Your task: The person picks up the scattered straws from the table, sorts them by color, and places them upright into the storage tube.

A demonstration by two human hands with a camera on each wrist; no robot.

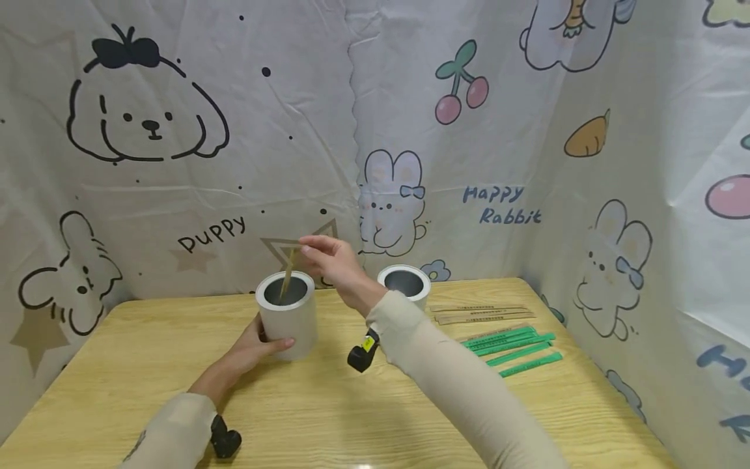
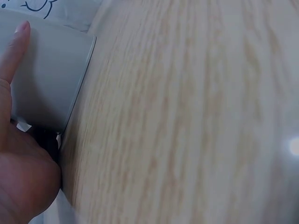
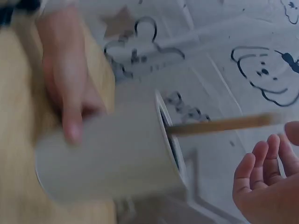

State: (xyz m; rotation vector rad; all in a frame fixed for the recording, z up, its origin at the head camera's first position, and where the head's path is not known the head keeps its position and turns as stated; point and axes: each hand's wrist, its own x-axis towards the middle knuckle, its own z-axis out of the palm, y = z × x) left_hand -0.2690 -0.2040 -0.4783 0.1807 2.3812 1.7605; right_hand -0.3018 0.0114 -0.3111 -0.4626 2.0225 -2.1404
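The left hand (image 1: 258,345) grips a white cylindrical canister (image 1: 295,332) low on its side, thumb across the front. In the left wrist view, the thumb (image 2: 16,51) lies along the canister wall. Out of the canister's dark opening leans a slim brown stick (image 1: 288,277), its lower end hidden inside. Just beside the stick's upper end is the right hand (image 1: 334,260), above the rim. The right wrist view shows its fingers (image 3: 259,158) loosely bent near the blurred stick tip, with a slight gap visible.
A second white canister (image 1: 415,293) with an open top stands to the right. Beyond it on the wooden table (image 1: 351,417) lie several slim brown sticks (image 1: 486,317) and several green sticks (image 1: 530,368). A printed cloth (image 1: 281,130) hangs behind the table and at its sides.
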